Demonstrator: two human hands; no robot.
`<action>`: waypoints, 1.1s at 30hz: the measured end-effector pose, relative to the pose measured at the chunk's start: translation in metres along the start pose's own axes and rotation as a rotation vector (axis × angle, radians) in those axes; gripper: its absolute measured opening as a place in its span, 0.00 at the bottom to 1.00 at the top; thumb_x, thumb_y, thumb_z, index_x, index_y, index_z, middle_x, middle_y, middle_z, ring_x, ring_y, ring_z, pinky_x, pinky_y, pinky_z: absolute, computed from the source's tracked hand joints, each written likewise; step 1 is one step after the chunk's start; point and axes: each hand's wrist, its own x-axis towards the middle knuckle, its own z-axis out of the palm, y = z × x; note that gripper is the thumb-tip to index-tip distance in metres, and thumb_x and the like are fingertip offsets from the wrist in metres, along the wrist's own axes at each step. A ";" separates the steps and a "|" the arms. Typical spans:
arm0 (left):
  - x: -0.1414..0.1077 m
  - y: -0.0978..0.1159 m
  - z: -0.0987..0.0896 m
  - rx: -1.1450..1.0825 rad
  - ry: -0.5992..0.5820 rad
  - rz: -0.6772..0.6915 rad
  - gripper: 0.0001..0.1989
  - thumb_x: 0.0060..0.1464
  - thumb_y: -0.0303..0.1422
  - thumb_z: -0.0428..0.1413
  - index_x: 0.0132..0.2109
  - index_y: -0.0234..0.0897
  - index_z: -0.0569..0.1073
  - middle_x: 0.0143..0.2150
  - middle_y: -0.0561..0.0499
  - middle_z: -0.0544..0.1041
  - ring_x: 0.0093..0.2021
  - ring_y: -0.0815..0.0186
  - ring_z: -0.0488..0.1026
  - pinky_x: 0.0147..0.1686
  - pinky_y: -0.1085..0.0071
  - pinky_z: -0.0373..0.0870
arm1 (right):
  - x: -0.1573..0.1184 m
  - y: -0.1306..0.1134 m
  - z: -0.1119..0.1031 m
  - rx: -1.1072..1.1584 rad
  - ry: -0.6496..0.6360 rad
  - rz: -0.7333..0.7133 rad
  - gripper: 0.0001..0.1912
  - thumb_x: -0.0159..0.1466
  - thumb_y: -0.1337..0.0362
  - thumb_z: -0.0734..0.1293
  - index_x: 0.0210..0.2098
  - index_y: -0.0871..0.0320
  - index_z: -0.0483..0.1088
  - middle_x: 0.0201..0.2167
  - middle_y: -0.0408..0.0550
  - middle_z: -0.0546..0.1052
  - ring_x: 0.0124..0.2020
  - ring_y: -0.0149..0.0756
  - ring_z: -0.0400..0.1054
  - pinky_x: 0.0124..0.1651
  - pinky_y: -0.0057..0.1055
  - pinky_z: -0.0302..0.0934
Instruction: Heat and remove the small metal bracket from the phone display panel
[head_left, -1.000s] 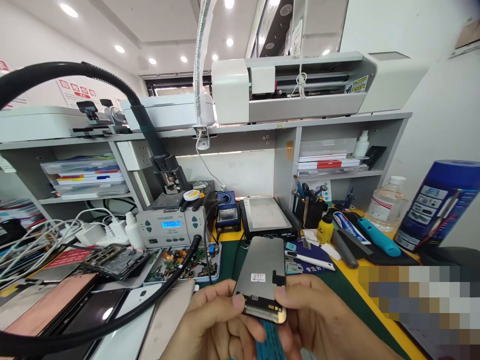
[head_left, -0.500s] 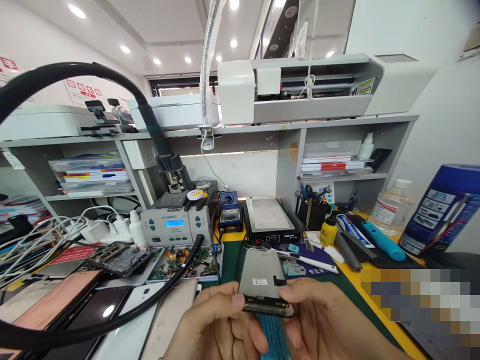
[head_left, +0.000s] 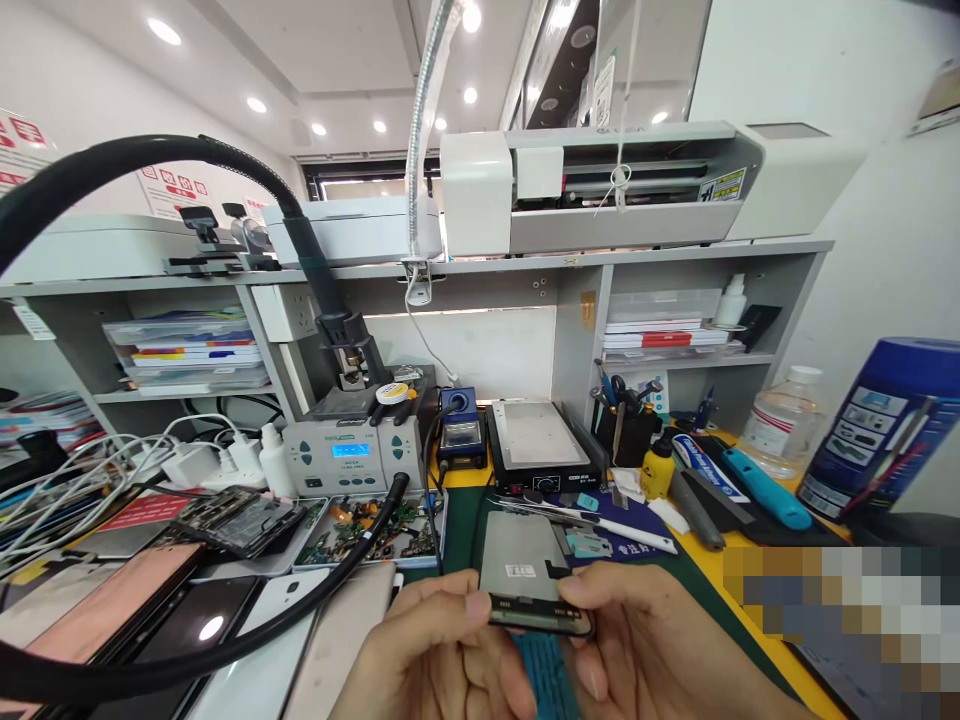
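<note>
A phone screen (head_left: 519, 550) with a grey metal back, a small white label and a black strip along its near edge is held up in front of me. My left hand (head_left: 435, 650) grips its left near corner, thumb on top. At the right near corner, my right hand (head_left: 645, 630) pinches it with the thumb near a black patch. The fingers under the screen are partly hidden. Below it, between my hands, lies a blue ribbed mat (head_left: 549, 672). Just beyond the screen are tweezers (head_left: 529, 507) and a white brush-like tool (head_left: 634, 532).
A hot plate (head_left: 541, 440) stands behind the screen. Left of it are a hot-air station (head_left: 352, 452) and a tray of circuit boards (head_left: 352, 530); its black hose (head_left: 300, 630) loops across several phones. A yellow bottle (head_left: 658, 470) and a blue can (head_left: 885, 430) stand at right.
The view has tilted up slightly, so the background sits lower. The screen is tipped a little in my hands, with its near right corner shifted slightly right. Both hands keep their hold.
</note>
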 end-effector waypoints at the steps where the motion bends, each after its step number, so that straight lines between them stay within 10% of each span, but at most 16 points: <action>1: 0.000 0.000 0.000 0.000 0.001 -0.003 0.18 0.52 0.41 0.66 0.36 0.28 0.73 0.31 0.31 0.78 0.23 0.63 0.73 0.25 0.75 0.65 | 0.000 0.000 0.000 0.006 0.008 0.006 0.19 0.64 0.62 0.58 0.23 0.68 0.71 0.15 0.48 0.69 0.13 0.32 0.68 0.15 0.20 0.57; 12: -0.001 0.000 0.001 -0.020 0.000 0.017 0.16 0.53 0.38 0.65 0.39 0.27 0.74 0.30 0.34 0.78 0.25 0.61 0.75 0.27 0.75 0.65 | 0.001 -0.001 0.001 -0.034 0.023 0.008 0.17 0.63 0.62 0.59 0.25 0.67 0.70 0.16 0.48 0.70 0.14 0.30 0.67 0.17 0.20 0.59; 33: -0.004 0.007 0.009 0.546 0.071 0.131 0.22 0.54 0.44 0.61 0.44 0.26 0.76 0.28 0.39 0.77 0.25 0.62 0.73 0.31 0.72 0.69 | 0.000 -0.010 -0.003 -0.815 0.058 -0.457 0.23 0.60 0.50 0.71 0.25 0.63 0.64 0.20 0.47 0.73 0.18 0.28 0.67 0.23 0.22 0.60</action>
